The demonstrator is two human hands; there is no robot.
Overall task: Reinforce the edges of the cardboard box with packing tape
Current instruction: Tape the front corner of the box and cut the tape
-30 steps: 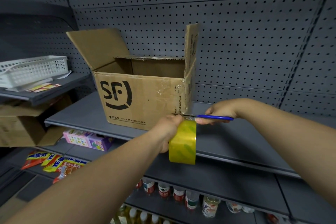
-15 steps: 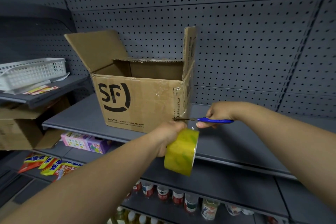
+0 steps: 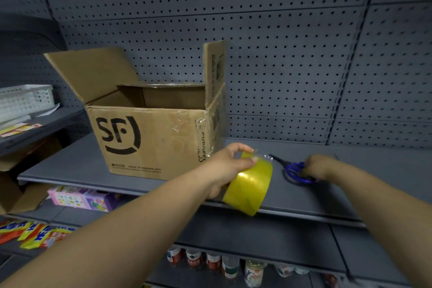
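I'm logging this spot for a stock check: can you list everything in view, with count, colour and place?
shelf: one, grey, across the centre
cardboard box: one, brown, open, on the shelf, left of centre
tape roll: one, yellowish, in front of the shelf's edge
scissors: one pair, blue handles, lying on the shelf to the right of the cardboard box
basket: one, white, upper left
pink box: one, lower left
snack packets: several, red, yellow and blue, bottom left
bottles: several, mixed colours, bottom
left hand: grips the tape roll
right hand: holds the scissors' handles
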